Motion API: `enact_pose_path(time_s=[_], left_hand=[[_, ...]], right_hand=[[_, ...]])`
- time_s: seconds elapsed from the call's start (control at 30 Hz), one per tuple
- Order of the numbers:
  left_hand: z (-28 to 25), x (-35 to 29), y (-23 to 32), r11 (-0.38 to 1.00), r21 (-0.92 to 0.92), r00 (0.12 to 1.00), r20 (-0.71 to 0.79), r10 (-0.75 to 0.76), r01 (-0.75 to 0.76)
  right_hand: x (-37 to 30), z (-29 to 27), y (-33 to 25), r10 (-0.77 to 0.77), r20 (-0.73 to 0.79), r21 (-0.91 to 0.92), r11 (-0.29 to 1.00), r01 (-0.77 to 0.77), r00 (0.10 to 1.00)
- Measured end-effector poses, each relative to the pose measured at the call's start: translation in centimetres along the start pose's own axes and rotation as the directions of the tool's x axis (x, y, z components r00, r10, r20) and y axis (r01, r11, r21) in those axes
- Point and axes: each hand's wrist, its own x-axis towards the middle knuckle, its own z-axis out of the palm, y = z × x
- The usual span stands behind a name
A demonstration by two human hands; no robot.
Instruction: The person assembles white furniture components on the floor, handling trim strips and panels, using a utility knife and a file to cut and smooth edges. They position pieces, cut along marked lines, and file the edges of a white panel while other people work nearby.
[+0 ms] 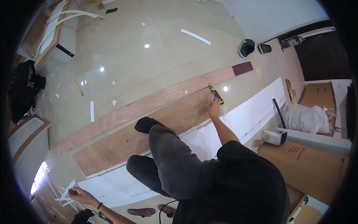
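Note:
My right hand reaches down to the far end of a brown wooden board, its fingers closed around a black-and-yellow handled tool. The exact kind of tool is too small to tell. Low on the left, my left hand has curled fingers at several thin white strips, seemingly pinching one. One black-socked foot rests on the brown board. Beneath my legs, a long white panel lies alongside that board.
A longer pinkish wooden plank with a dark red end lies beyond the board. Loose white strips, a yellow pencil-like stick and black shoes are on the tile floor. Cardboard and a white sack stand right.

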Motion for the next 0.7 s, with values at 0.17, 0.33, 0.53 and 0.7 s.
enact_pose_path(time_s=[0.17, 0.33, 0.53, 0.7], left_hand=[[1.7, -0.4, 6.5, 0.993, -0.121, 0.973, 0.232, 0.016, 0.013], [3.5, -4.5, 8.0, 0.999, -0.046, 0.957, 0.289, -0.006, 0.020], [0.2, -17.5, 8.0, 0.905, -0.074, 0.804, 0.493, -0.332, 0.419], [-2.0, -26.0, 10.4, 0.725, -0.021, 0.620, 0.537, -0.573, 0.688]], right_hand=[[6.7, 1.9, 3.5, 0.153, -0.069, -0.046, 0.987, -0.156, 0.986], [4.0, 0.6, 2.3, -0.082, -0.148, -0.116, 0.991, 0.065, 0.986], [-5.8, 1.8, -13.3, -0.698, 0.124, 0.192, 0.714, 0.673, 0.705], [-12.4, 10.6, -30.2, -0.888, 0.281, 0.338, 0.447, 0.828, 0.365]])
